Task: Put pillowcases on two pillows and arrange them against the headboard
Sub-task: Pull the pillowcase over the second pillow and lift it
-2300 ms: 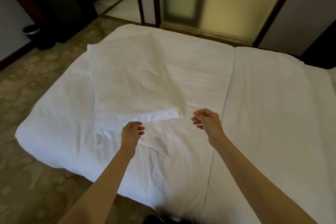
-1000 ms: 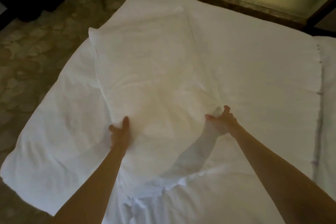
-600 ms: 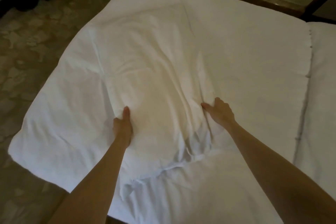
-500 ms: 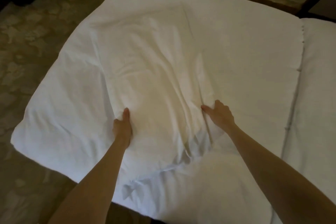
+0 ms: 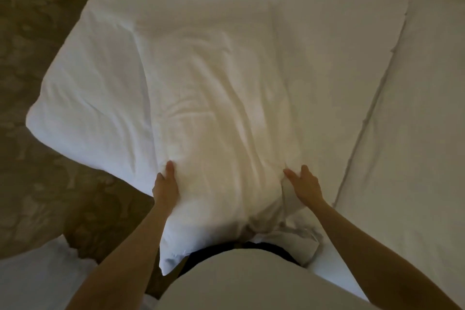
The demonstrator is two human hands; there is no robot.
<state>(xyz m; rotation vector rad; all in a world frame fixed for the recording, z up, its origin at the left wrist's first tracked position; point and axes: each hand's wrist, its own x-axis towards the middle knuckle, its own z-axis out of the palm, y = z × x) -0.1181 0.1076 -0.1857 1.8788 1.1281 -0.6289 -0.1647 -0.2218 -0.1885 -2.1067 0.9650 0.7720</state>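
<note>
A white pillow inside a white pillowcase (image 5: 219, 121) lies lengthwise on the bed, and its near open end hangs over the bed's edge against my body. My left hand (image 5: 164, 185) grips the left side of the pillowcase, thumb on top and fingers tucked under. On the opposite side, my right hand (image 5: 304, 185) pinches the right side of the fabric, which bunches below it. A loose flap of the pillowcase (image 5: 299, 239) trails near my waist. No second pillow or headboard is in view.
The bed is covered by a white duvet (image 5: 95, 88). A second white bed surface (image 5: 415, 113) adjoins it on the right along a seam. Patterned brown floor (image 5: 35, 20) lies to the left. Another white cloth (image 5: 32, 274) sits at the lower left.
Both hands have drawn the pillow toward me, so its near end now overhangs the bed edge at my waist. The grips stay on the same two sides.
</note>
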